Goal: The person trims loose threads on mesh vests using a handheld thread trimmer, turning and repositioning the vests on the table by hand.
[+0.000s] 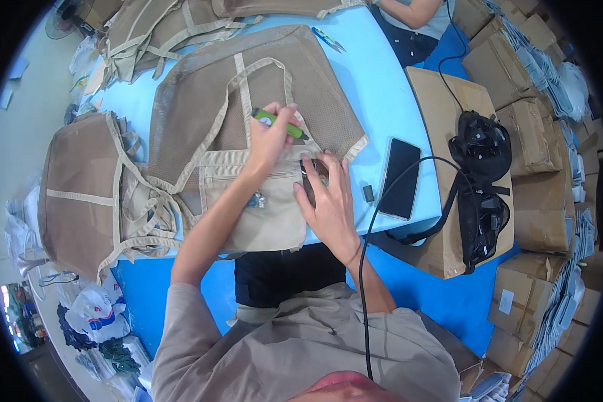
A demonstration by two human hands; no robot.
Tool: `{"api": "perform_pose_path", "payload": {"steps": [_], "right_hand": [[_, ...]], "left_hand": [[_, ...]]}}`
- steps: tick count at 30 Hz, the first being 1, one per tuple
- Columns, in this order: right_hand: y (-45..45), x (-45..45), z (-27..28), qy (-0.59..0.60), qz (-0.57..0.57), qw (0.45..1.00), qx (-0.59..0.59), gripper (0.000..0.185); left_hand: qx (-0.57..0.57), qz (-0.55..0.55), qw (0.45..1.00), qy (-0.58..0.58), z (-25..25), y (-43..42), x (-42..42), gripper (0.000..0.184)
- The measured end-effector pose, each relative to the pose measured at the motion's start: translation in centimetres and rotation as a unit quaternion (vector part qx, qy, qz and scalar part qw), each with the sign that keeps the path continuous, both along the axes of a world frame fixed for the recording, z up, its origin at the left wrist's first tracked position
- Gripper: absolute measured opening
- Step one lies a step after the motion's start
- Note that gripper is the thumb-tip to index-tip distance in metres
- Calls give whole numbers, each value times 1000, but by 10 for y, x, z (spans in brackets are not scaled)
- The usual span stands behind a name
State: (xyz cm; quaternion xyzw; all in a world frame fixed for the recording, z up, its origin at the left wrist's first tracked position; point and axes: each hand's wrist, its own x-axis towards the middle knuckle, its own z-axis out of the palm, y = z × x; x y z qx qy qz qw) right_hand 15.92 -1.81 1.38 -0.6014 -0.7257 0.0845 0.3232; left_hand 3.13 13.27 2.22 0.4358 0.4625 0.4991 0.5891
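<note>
A brown mesh piece with beige straps and edging (187, 114) lies on the blue table (382, 107). My left hand (271, 137) is closed around a green marker-like tool with dark ends (290, 129), above the beige band. Just to its right, my right hand (328, 197) rests on the fabric with its fingers spread, beside a dark patch at the band's edge. Below the band hangs a beige pocket panel (268, 224) with a zipper line and a small bluish-white charm (257, 199) on it.
A black phone (400, 179) and a small dark block (368, 193) lie right of the fabric. Snips (328, 39) are at the top. A black cable crosses my right forearm. Black pouches (482, 154) sit on a carton (435, 251). Another person's arm (412, 12) shows at the top right.
</note>
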Motion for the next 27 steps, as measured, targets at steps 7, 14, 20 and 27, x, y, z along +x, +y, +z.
{"api": "perform_pose_path", "payload": {"steps": [7,14,20,27], "right_hand": [[-1,-1,-2,34,-19,999,19,50],[-4,-2,2,0,-59,997,42,45],[-12,-2,4,-23,-81,995,48,41],[-14,-3,0,16,-54,997,43,46]], "left_hand": [[34,-1,999,27,-5,-1,-3,40],[40,17,998,34,-5,-3,-4,41],[36,30,998,28,-1,-6,-4,43],[161,-46,982,91,-5,-23,4,34]]}}
